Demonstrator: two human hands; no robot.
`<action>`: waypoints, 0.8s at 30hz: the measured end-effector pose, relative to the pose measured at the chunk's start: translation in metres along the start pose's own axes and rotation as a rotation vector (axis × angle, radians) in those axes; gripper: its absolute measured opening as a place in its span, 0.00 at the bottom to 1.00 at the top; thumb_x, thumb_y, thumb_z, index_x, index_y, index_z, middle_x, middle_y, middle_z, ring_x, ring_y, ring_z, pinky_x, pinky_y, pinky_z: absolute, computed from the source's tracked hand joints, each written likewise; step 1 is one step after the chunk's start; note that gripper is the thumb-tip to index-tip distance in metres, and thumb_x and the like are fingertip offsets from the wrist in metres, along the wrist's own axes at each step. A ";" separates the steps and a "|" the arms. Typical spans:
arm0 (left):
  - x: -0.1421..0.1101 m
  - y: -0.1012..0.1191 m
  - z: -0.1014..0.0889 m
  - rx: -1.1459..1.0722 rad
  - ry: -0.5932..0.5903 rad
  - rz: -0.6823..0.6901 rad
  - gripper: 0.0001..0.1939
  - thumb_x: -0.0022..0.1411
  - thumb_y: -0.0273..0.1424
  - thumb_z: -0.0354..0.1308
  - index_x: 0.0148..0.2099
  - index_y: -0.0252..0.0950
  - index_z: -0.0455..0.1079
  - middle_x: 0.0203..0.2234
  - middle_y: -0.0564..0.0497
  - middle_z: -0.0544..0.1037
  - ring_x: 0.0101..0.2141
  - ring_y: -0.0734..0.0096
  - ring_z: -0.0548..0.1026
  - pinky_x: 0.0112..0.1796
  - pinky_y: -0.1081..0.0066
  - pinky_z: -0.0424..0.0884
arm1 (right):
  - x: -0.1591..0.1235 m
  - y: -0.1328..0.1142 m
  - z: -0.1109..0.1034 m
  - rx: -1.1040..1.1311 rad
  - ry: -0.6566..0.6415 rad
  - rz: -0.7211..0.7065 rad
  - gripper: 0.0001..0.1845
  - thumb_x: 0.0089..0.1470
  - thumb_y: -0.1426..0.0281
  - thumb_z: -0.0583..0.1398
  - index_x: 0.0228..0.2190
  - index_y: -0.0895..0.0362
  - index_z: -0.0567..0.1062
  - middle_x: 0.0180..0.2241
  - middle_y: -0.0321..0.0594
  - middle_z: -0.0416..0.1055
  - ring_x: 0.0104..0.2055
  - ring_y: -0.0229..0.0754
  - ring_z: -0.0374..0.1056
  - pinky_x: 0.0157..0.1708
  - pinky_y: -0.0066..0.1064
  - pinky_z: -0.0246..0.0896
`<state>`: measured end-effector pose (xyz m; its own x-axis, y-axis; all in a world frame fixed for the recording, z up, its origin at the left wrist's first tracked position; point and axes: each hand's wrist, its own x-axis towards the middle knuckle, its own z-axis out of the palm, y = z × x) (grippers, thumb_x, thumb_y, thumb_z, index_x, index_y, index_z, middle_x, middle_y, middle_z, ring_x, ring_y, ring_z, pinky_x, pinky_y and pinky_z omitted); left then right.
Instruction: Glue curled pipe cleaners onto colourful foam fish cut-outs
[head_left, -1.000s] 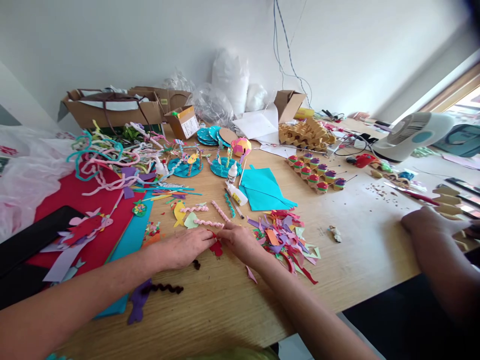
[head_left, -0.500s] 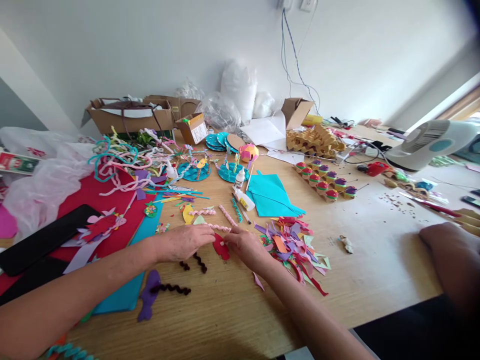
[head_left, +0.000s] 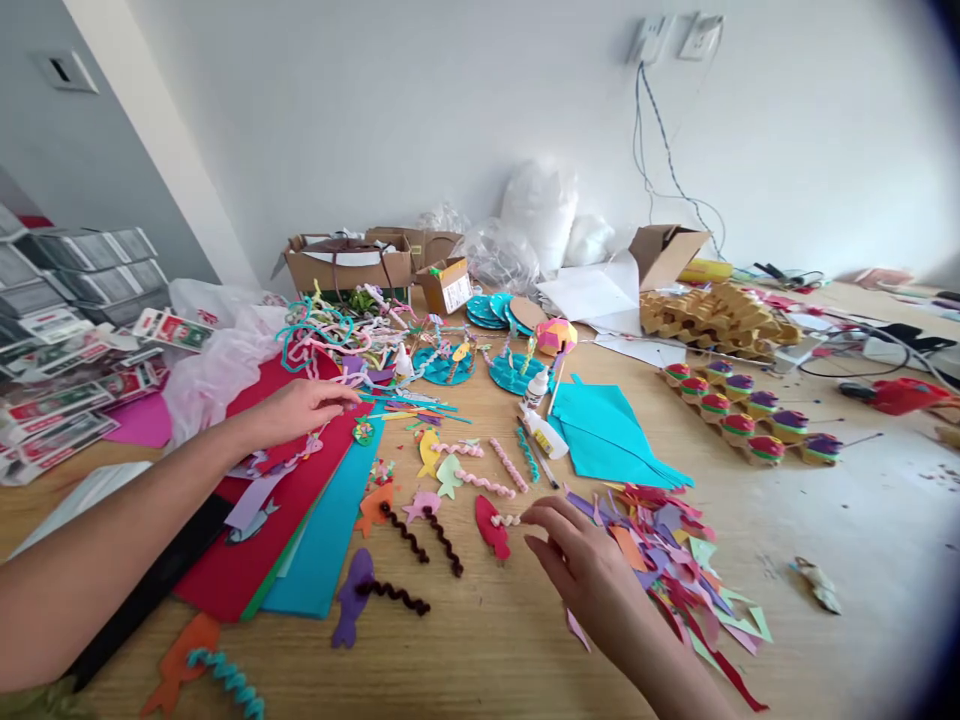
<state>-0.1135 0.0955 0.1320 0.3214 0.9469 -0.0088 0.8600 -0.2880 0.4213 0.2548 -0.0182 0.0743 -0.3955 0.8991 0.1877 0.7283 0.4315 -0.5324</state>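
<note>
My left hand is above the red sheet, fingers stretched out and holding nothing, close to the tangle of coloured pipe cleaners. Thumb and fingers apart, my right hand hovers just right of a red paper fish with a short pale coiled pipe cleaner on it. Other fish cutouts lie nearby with coiled pipe cleaners: a purple fish, an orange fish, a pale green fish and a yellow fish. A straighter pink pipe cleaner lies beyond the red one.
Paper scraps are heaped at right. A glue bottle lies beside turquoise sheets. Behind are decorated blue discs, cardboard boxes and egg cartons. Stacked packages stand at far left.
My hands have parted from the red fish, which stays on the table. The left hand moved left over the red sheet; the right drew back slightly. The view has turned left.
</note>
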 end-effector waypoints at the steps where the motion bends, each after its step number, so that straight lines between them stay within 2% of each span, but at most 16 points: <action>1: -0.001 -0.005 -0.001 -0.023 -0.003 -0.059 0.18 0.54 0.35 0.50 0.45 0.38 0.73 0.41 0.53 0.78 0.41 0.62 0.74 0.42 0.72 0.68 | -0.003 -0.004 0.000 0.005 0.003 -0.014 0.10 0.58 0.73 0.49 0.36 0.55 0.70 0.39 0.45 0.70 0.37 0.41 0.69 0.34 0.31 0.65; 3: -0.002 -0.012 0.002 -0.052 0.000 -0.135 0.18 0.51 0.35 0.52 0.43 0.38 0.73 0.38 0.53 0.79 0.39 0.62 0.74 0.41 0.72 0.68 | -0.009 -0.010 0.001 0.016 0.010 -0.031 0.11 0.59 0.72 0.49 0.34 0.54 0.70 0.37 0.44 0.71 0.36 0.41 0.70 0.33 0.29 0.65; 8: 0.005 -0.022 0.020 -0.099 0.007 -0.185 0.15 0.46 0.33 0.54 0.36 0.37 0.74 0.31 0.53 0.79 0.35 0.63 0.75 0.39 0.72 0.68 | -0.019 -0.015 0.010 0.059 -0.013 -0.051 0.11 0.60 0.71 0.48 0.33 0.53 0.69 0.34 0.41 0.71 0.35 0.38 0.70 0.33 0.26 0.64; 12: 0.013 -0.032 0.022 -0.165 0.027 -0.228 0.13 0.43 0.32 0.54 0.34 0.37 0.73 0.29 0.52 0.78 0.34 0.63 0.74 0.37 0.71 0.68 | -0.025 -0.011 0.013 0.067 -0.032 -0.041 0.10 0.60 0.71 0.49 0.33 0.53 0.69 0.33 0.40 0.71 0.34 0.37 0.70 0.33 0.24 0.64; 18: 0.016 -0.046 0.014 -0.334 0.021 -0.301 0.17 0.46 0.33 0.50 0.39 0.35 0.70 0.31 0.50 0.78 0.32 0.66 0.76 0.34 0.71 0.71 | -0.032 -0.004 0.015 0.058 -0.042 -0.037 0.11 0.60 0.69 0.50 0.32 0.52 0.71 0.31 0.40 0.72 0.31 0.37 0.70 0.30 0.23 0.64; 24: 0.010 -0.047 0.017 -0.390 -0.028 -0.342 0.12 0.51 0.32 0.51 0.38 0.35 0.69 0.28 0.51 0.77 0.30 0.66 0.76 0.27 0.73 0.71 | -0.031 -0.006 0.020 0.071 -0.068 -0.034 0.11 0.60 0.70 0.50 0.32 0.52 0.71 0.31 0.38 0.72 0.31 0.36 0.71 0.30 0.22 0.64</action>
<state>-0.1437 0.1163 0.0971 0.0631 0.9719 -0.2267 0.7075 0.1167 0.6970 0.2511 -0.0501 0.0549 -0.4583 0.8757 0.1518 0.6729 0.4534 -0.5844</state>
